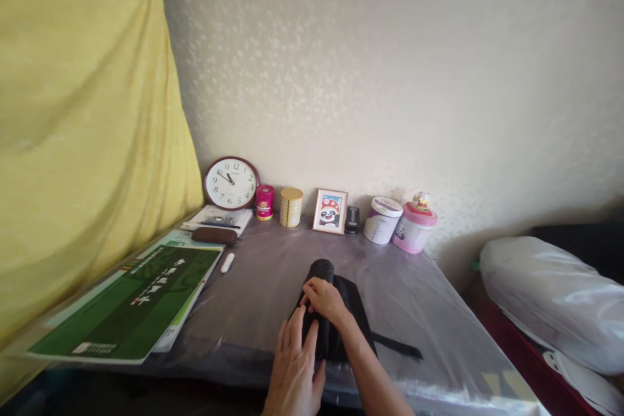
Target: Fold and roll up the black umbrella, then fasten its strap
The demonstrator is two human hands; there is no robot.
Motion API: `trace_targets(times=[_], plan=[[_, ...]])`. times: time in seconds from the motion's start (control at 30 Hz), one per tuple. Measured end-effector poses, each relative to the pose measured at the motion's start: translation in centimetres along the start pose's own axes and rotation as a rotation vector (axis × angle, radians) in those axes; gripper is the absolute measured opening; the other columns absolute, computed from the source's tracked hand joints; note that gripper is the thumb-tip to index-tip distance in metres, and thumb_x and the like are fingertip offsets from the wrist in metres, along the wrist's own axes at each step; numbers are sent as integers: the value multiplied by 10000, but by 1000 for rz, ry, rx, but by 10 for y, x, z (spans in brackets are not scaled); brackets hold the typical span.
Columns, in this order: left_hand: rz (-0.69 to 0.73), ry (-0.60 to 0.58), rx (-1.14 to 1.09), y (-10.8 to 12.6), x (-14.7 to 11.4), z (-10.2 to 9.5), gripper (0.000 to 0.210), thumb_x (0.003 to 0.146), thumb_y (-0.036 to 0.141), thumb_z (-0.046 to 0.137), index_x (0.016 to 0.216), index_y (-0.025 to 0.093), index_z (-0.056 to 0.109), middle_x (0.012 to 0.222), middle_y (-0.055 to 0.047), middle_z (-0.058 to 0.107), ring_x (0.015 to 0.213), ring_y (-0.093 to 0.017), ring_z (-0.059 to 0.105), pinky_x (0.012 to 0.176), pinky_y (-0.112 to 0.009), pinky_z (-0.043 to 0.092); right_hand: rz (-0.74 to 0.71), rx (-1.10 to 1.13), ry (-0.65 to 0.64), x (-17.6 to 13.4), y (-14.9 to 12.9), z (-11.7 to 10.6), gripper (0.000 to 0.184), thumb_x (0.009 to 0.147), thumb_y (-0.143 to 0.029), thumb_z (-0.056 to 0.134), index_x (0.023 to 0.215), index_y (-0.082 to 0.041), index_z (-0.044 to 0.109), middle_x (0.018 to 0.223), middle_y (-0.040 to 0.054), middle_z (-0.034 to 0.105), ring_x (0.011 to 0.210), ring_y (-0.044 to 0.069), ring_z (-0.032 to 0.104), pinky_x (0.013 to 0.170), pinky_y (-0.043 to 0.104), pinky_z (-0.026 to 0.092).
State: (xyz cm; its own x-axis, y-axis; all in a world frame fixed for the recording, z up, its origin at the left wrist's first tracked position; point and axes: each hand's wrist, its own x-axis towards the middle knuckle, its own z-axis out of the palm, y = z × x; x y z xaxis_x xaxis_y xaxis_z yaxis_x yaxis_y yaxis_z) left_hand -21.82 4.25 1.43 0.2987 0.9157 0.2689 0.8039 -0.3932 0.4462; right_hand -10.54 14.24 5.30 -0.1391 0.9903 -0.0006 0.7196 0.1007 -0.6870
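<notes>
A black folded umbrella lies at the front of the table, its cloth partly rolled and partly spread flat to the right. From the flat part a black strap sticks out over the tabletop. My right hand reaches across from the right, fingers bent and closed on the rolled cloth near its far end. Close to the front edge, my left hand rests against the roll's left side, fingers apart and stretched out. The right fingertips are partly hidden, and the two hands nearly touch.
Left of the umbrella are a green book, a brown case and a white stick-shaped object. Along the wall stand a clock, a pink can, a yellow-lidded can, a picture frame and tubs.
</notes>
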Motion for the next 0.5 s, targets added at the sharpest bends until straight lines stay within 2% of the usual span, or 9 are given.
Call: trace_targets(times=[0.07,0.17,0.23,0.33,0.5], plan=[[28,-36,-6,3,5,0,602,708,219,483,1304,219,397,1470,-74,250,1340,-290,240,1090,-474,233,-20,-50,4,-2,-4,-1,222,826,-201,415,713,-193,607,684,-8,709,561,91,625,564,174,399],[-20,-139,-4,7,11,3,703,675,193,493,1355,180,315,1487,-106,195,1358,-292,192,1096,-470,224,-51,-106,11,-6,-8,-1,233,815,-195,433,693,-205,632,687,-5,708,658,114,647,578,179,402],[-55,-194,-3,8,13,6,739,657,153,483,1369,163,285,1500,-110,141,1366,-283,164,1096,-441,237,-102,-73,-12,-11,-8,-2,243,826,-206,430,714,-213,646,683,-12,706,674,120,648,598,184,415],[-58,-217,-5,8,13,8,766,636,71,436,1377,165,266,1510,-81,107,1372,-257,148,1098,-403,245,-211,45,-11,-21,-3,-6,249,858,-241,420,814,-225,665,734,-20,705,695,119,644,650,193,444],[-60,-202,3,9,12,9,791,587,13,406,1359,146,299,1504,-66,148,1352,-234,209,1103,-385,239,-359,-18,196,-29,15,-8,262,888,-296,431,937,-241,683,913,19,701,942,158,593,850,262,434]])
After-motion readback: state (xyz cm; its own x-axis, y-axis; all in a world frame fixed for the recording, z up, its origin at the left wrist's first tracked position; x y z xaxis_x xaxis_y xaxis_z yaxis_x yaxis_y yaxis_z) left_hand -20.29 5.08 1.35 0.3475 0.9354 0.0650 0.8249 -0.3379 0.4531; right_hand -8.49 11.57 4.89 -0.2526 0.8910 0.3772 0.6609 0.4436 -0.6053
